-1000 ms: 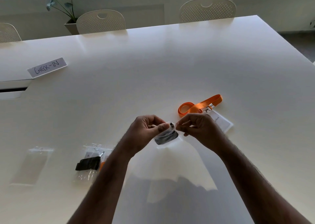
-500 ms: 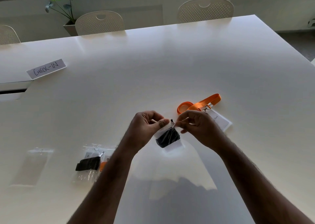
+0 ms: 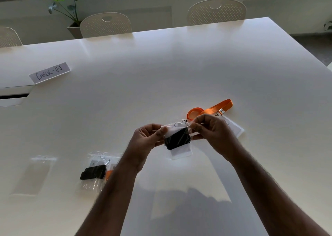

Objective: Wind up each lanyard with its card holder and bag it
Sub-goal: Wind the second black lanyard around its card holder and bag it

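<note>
A clear crinkly plastic bag (image 3: 177, 140) holding a wound black lanyard and white card is hanging above the glossy white table (image 3: 161, 74), its top edge pinched by the left hand (image 3: 146, 138) and the right hand (image 3: 212, 131). A flat orange ribbon lanyard (image 3: 208, 110) is lying just beyond the right hand, and a filled bag (image 3: 97, 169) is resting near the left forearm.

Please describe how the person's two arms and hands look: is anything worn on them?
Both forearms are bare, with no sleeves visible in the frame. The left hand and right hand wear no gloves, and no rings, watch or bracelet can be seen. Fine hair shows on the forearms.
</note>
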A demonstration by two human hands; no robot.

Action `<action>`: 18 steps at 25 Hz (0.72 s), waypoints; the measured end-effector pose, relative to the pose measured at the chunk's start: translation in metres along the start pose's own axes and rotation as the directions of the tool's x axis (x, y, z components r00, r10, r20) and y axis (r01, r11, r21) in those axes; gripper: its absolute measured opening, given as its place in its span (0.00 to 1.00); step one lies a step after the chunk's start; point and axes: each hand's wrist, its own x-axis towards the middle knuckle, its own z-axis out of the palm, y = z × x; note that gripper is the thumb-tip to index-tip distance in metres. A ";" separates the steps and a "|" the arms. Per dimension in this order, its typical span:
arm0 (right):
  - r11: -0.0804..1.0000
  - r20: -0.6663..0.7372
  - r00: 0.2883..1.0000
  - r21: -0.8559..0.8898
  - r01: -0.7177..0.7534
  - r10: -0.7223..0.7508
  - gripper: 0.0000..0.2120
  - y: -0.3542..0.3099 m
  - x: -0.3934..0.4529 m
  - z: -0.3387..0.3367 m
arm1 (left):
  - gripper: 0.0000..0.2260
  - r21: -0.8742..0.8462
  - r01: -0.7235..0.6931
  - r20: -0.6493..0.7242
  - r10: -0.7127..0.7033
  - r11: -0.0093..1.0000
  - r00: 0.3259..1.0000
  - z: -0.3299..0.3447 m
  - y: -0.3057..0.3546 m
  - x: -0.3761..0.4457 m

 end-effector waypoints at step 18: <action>0.992 0.045 0.995 0.093 -0.088 0.084 0.03 -0.002 -0.010 0.014 | 0.06 0.063 -0.021 -0.208 0.034 0.998 0.977 0.006 0.008 -0.006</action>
